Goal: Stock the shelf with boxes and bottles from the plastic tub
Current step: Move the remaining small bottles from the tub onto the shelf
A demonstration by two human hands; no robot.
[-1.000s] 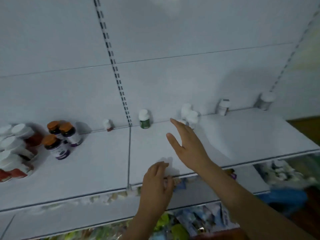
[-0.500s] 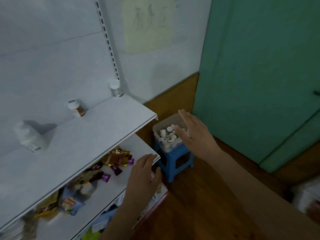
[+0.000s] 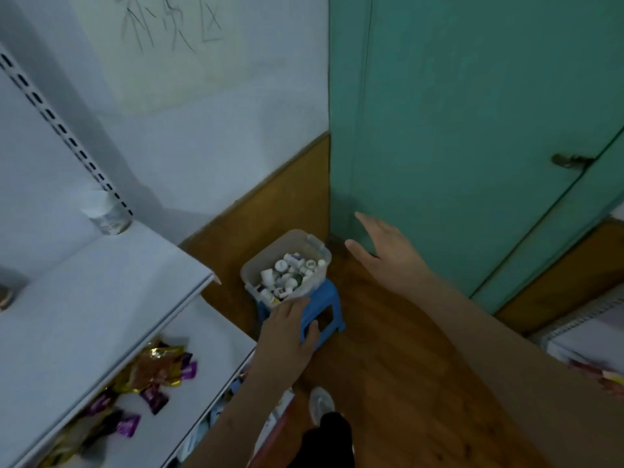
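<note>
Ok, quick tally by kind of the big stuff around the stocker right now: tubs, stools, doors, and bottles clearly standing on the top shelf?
Plastic tub: 1
Blue stool: 1
Green door: 1
White-capped bottle standing on the top shelf: 1
Total: 4

One head-worn camera looks steeply down from standing height — shelf (image 3: 101,298) close at left, tub (image 3: 256,265) on the floor well below, door (image 3: 472,130) ahead right.
</note>
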